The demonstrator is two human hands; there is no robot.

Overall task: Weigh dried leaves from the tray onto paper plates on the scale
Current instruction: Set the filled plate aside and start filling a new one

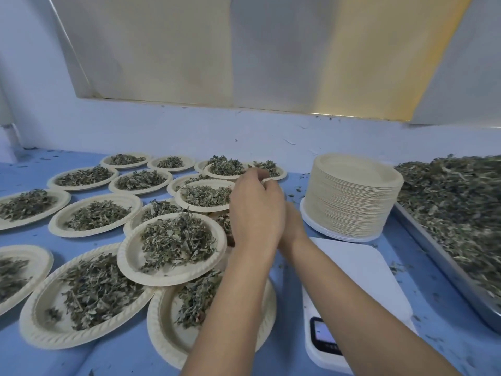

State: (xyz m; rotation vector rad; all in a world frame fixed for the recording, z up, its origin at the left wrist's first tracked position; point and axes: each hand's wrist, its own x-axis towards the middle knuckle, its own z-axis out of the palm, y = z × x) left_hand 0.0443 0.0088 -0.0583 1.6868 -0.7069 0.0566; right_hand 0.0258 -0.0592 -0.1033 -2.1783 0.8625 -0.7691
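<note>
- From the head camera we see a blue tabletop (401, 251) that runs to a pale wall (189, 126) at its far edge.
- The metal tray (439, 256) lies along the right edge of the tabletop, heaped with dried leaves (455, 202).
- The white scale (360, 270) sits at the near edge, right of the middle, with its display (324, 336) facing us. The right forearm crosses over it.
- Just behind the scale, toward the far edge, stands a tall stack of empty paper plates (352, 202).
- Filled plates (130, 256) cover the left half of the tabletop from the near edge to the far edge. Each carries a mound of leaves, and several overlap or rest on their neighbours.
- The left hand (256, 210) reaches over the filled plates near the middle of the tabletop, its back toward us. Its fingers are bent at the top, close to the rim of a far plate, and we cannot tell whether they grip anything.
- The right hand (291, 218) lies just behind the left one and is mostly hidden by it, so we cannot tell how its fingers are set.
- Loose leaf crumbs (398, 267) lie scattered between the scale and the tray.
</note>
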